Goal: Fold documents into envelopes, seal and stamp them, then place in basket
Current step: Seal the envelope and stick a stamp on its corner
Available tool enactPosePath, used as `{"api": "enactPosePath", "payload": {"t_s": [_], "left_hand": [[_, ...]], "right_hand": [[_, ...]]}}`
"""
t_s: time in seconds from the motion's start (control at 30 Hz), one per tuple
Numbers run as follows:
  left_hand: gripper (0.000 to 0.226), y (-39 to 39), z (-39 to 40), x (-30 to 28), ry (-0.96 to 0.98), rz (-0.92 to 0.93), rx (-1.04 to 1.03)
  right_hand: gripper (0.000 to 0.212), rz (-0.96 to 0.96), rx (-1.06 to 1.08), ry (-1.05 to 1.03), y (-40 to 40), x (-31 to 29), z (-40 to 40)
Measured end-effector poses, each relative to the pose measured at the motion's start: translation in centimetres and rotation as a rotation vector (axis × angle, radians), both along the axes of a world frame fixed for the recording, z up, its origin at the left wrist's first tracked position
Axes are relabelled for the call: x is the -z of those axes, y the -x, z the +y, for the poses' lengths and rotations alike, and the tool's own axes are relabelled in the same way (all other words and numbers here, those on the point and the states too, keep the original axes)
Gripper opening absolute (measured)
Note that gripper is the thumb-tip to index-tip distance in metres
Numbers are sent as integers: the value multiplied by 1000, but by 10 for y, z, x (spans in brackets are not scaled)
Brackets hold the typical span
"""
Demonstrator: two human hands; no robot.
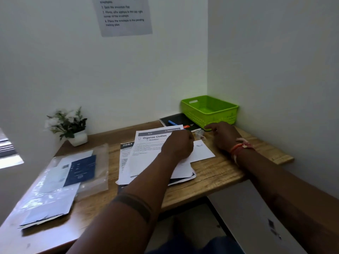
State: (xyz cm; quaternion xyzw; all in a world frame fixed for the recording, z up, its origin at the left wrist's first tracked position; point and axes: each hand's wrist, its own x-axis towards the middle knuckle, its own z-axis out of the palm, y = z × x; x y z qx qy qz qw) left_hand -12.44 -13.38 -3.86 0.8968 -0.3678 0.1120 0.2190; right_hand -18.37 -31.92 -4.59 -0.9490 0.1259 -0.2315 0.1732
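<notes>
Wooden desk (211, 173), documents (146, 154) under left hand (178, 143)

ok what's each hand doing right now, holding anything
Left hand: curled, knuckles up, resting on the stack of documents; a grip cannot be told.
Right hand: open, forefinger extended toward the green basket, holding nothing.

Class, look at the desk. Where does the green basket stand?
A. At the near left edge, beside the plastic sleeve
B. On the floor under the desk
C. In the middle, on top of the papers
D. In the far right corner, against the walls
D: the basket sits at the desk's far right corner where the two walls meet, beyond the right hand.
</notes>
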Motion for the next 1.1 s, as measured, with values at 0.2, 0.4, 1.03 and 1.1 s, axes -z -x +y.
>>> {"api": "enactPosePath", "payload": {"t_s": [0.2, 0.4, 1.03, 1.1], "left_hand": [[21, -25, -22, 18, 96, 63, -38], [20, -31, -19, 27, 334, 163, -51], [15, -25, -17, 28, 503, -23, 40], [17, -25, -14, 28, 528, -29, 33]], "right_hand": [[32, 49, -156, 58, -21, 6, -4], [18, -31, -173, -65, -27, 9, -7], [27, -15, -91, 17, -31, 10, -12], [30, 7, -86, 59, -33, 12, -9]]}}
